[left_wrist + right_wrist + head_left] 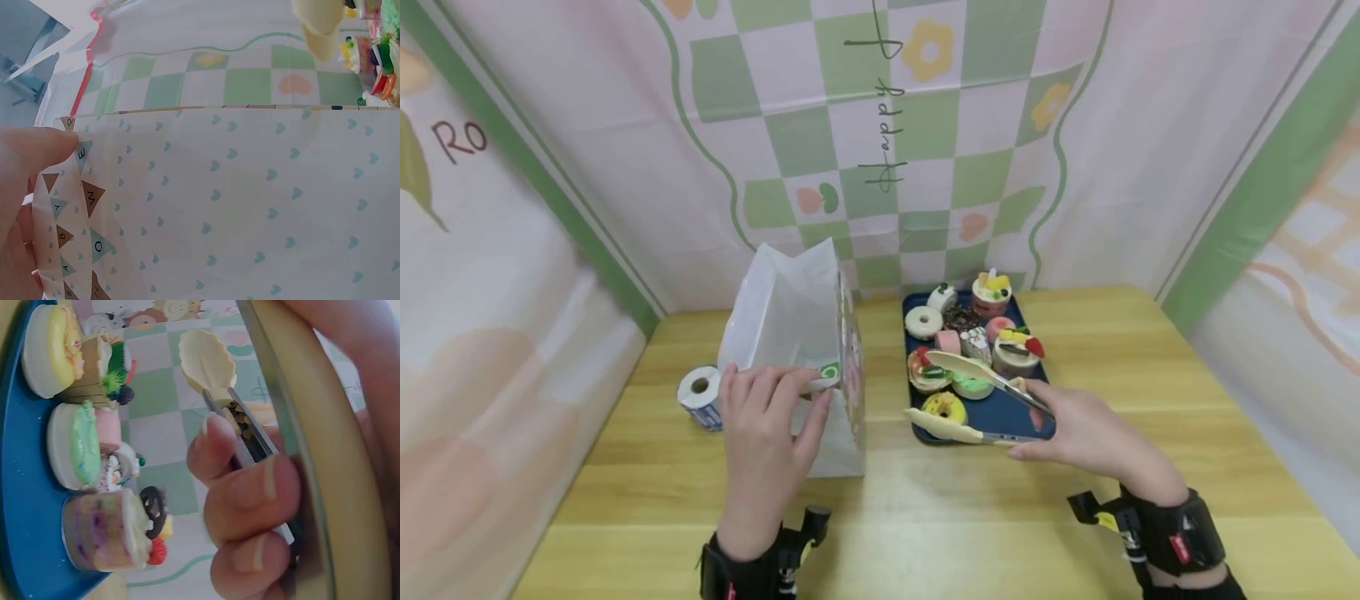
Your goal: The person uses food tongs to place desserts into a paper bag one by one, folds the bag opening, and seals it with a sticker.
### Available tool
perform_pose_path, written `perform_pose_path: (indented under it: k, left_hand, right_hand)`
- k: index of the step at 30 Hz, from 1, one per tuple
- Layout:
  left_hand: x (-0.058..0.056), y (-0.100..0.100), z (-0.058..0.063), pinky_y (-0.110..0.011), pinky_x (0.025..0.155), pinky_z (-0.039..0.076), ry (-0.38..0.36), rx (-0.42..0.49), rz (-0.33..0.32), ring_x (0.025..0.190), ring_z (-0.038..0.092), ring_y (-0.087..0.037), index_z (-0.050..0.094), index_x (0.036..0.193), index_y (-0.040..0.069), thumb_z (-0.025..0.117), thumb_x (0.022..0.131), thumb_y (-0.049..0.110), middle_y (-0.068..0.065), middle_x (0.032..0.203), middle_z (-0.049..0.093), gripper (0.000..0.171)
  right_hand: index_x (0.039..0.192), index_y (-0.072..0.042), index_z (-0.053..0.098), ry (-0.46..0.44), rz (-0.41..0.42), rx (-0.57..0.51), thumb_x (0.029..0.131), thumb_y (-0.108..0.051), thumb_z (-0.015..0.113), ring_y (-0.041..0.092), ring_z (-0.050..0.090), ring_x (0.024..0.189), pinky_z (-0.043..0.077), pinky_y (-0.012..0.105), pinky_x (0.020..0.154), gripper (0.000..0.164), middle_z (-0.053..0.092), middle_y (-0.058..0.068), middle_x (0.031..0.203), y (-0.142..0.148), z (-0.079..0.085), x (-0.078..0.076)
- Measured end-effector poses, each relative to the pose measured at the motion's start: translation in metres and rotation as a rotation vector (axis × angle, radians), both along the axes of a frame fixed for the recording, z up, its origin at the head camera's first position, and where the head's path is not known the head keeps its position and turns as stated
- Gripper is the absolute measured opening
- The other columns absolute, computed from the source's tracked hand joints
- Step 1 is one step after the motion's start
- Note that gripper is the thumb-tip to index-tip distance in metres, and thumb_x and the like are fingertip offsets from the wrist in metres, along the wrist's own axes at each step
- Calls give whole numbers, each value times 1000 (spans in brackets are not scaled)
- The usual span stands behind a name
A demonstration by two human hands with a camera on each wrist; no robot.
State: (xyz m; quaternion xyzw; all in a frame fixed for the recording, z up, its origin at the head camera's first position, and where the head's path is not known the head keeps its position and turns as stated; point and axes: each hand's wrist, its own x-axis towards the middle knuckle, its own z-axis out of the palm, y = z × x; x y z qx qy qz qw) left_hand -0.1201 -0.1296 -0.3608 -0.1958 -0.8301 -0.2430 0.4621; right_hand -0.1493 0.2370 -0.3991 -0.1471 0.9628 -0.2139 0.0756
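My left hand (766,442) pinches the near rim of a standing white paper bag (831,450) whose top is spread apart. Up close in the left wrist view, the bag's side (244,187) shows small blue hearts and lettered pennants, with the thumb against its edge. In my right hand (1093,429) is a pair of tongs (966,367) with cream scalloped tips, its arms spread. The tongs overlap the near part of a dark blue tray (996,417), one tip beside a yellow donut (944,406). Nothing is between the tips.
On the tray sit several cakes and donuts, including a white donut (923,322), a green-topped cake (973,382) and a fruit cup cake (992,293). A roll of labels (700,390) stands left of the bag. A checked cloth (895,167) hangs behind the wooden table (910,517).
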Motion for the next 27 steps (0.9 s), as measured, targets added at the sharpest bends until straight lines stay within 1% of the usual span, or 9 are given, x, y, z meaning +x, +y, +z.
perform_pose_path:
  k: [4,7,13,16,18,20,22,25,27]
  left_hand:
    - [1,0,-2,-65,103,28,-1,1,3,92,54,-30,68,95,9,67,85,29,-8,92,67,22]
    - [1,0,-3,-65,103,27,-2,2,4,92,54,-30,68,94,10,67,86,29,-7,91,67,21]
    - [1,0,-4,-65,104,27,-8,1,4,94,55,-30,68,95,10,66,87,31,-8,92,67,23]
    - [1,-1,-4,-65,104,27,-8,2,6,93,54,-30,68,96,10,65,87,31,-8,92,67,24]
    - [0,-1,-4,-65,104,26,-9,4,7,93,54,-29,68,96,10,65,87,32,-8,93,66,24]
    - [0,0,-4,-65,104,26,-9,6,7,93,54,-29,68,96,10,65,88,31,-7,93,66,23]
    - [0,0,-4,-65,104,26,-9,7,6,93,54,-30,68,96,10,65,88,31,-7,93,66,23]
    - [-1,0,-3,-65,104,26,-8,7,4,93,54,-30,68,96,10,65,88,31,-8,93,66,23]
    - [-1,0,-3,-65,104,26,-8,6,2,93,54,-30,68,96,10,65,88,31,-8,93,66,23]
  right_hand:
    - [141,1,42,-50,13,8,66,-74,72,18,56,83,48,35,68,110,64,8,96,3,-9,-4]
    - [143,0,40,-61,3,17,65,-74,72,19,58,82,48,36,66,112,65,10,97,5,-16,-7]
    - [143,-1,41,-26,-22,72,64,-77,71,16,54,75,43,32,62,113,61,3,85,9,-25,-13]
    - [143,-2,41,-52,-25,58,64,-76,71,14,47,65,34,28,57,112,53,-1,74,11,-28,-16]
    - [144,-2,41,-55,-22,62,63,-77,71,14,47,66,35,28,58,114,52,-1,74,12,-28,-17]
    - [144,-2,41,-51,-15,66,63,-78,70,18,56,74,44,32,62,115,62,5,85,13,-27,-18]
    - [145,-1,41,-44,-3,75,62,-79,69,25,63,88,51,42,72,117,68,13,101,14,-26,-18]
    - [144,-1,43,-36,16,86,63,-79,69,32,64,106,52,53,85,116,65,22,122,15,-27,-19]
    - [144,-2,43,-46,22,88,63,-77,70,34,64,107,52,53,85,114,65,22,122,16,-27,-19]
